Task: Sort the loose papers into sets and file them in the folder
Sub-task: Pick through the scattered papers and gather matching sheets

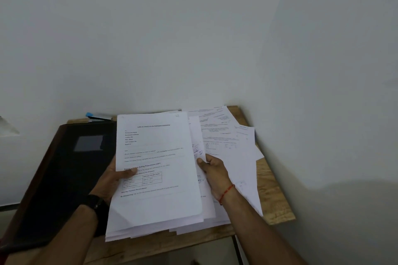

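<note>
The left hand has a wide black band, much like a watch strap, round its wrist, with a small pale glint on it. The right hand wears a thin red thread round its wrist.

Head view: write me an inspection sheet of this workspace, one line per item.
Surface: wooden table, largely covered by papers and a folder.
Job's things: black folder lies flat at the left; held stack of printed sheets is in the middle; loose papers are fanned out at the right rear.
Clutter: blue-and-black object behind the folder, too blurred to identify.
Fingers: left hand grips the held stack's left edge, thumb on top; right hand pinches sheets at its right edge.
Cables: nothing seen.
Surroundings: plain white wall forms a corner behind the table.
</note>
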